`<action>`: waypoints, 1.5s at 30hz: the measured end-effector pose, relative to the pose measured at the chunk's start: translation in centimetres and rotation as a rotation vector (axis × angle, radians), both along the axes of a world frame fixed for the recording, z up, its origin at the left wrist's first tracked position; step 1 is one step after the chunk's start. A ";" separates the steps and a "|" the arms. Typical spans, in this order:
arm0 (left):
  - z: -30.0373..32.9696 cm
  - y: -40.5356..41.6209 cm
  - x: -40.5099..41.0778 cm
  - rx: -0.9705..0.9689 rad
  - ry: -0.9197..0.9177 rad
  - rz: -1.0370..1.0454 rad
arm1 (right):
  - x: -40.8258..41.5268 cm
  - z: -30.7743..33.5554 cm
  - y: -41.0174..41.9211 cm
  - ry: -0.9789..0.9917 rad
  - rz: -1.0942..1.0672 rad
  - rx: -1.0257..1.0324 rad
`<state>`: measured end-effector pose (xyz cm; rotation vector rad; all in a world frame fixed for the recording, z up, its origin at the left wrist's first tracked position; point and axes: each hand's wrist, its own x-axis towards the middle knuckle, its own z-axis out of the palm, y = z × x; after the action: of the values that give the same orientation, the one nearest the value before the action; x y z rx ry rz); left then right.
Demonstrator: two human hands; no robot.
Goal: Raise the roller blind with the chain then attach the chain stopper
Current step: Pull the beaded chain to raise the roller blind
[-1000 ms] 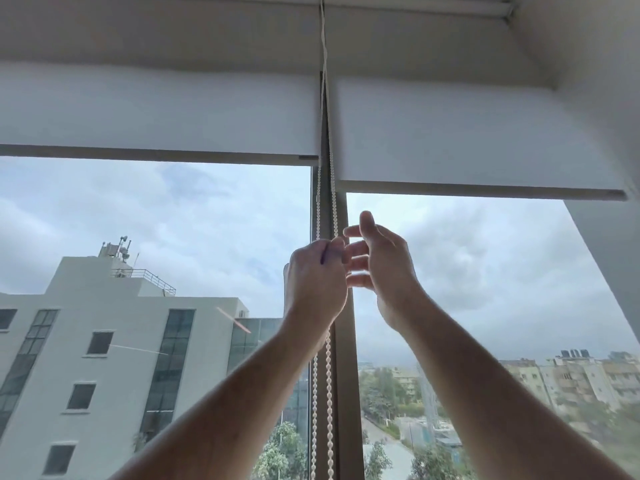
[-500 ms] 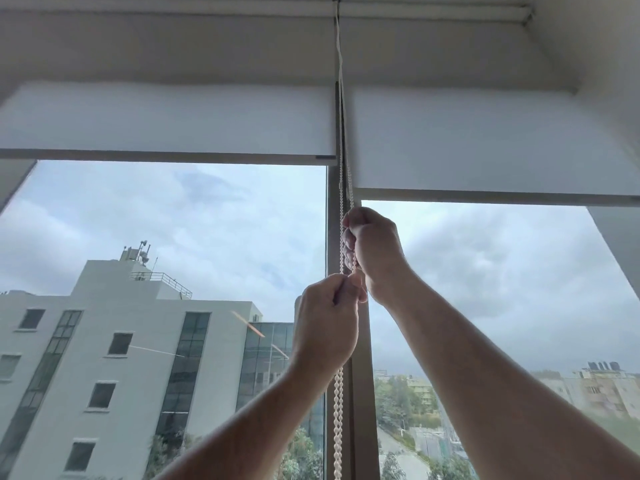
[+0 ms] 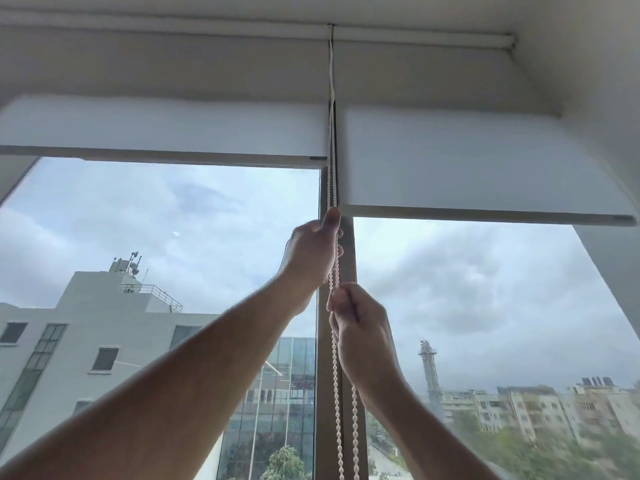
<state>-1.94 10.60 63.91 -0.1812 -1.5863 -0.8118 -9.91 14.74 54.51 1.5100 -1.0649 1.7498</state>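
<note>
Since half a second before, our hands had swapped heights: our left hand [image 3: 311, 252] now pinched the bead chain [image 3: 335, 358] higher up, just under the right roller blind [image 3: 467, 161], while our right hand [image 3: 360, 327] gripped it below, beside the window post [image 3: 348, 258]; the chain hung between both blinds

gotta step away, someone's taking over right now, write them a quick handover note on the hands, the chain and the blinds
Left hand: high on the bead chain, pinching it just under the right blind's bottom bar.
Right hand: lower down, gripping the same chain.
Right blind: partly raised, its bottom bar hangs lower than the left blind.
Done: some raising.
Left: keep pulling the chain until the blind is up, then attach the chain stopper, which is not in view.
</note>
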 end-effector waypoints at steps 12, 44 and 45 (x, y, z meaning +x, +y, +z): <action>-2.2 1.3 -1.9 -0.095 0.180 0.252 | -1.6 1.1 2.0 -0.131 0.176 0.119; -3.8 -0.4 1.6 -0.072 0.243 0.309 | 1.2 7.9 0.3 -0.076 -0.052 -0.127; -3.2 -0.2 1.7 -0.078 0.209 0.300 | 1.1 7.2 0.1 -0.074 -0.029 -0.125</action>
<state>-0.28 10.37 60.75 -0.0779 -1.4058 -0.4824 -8.84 14.86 61.74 1.3568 -0.9892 1.8294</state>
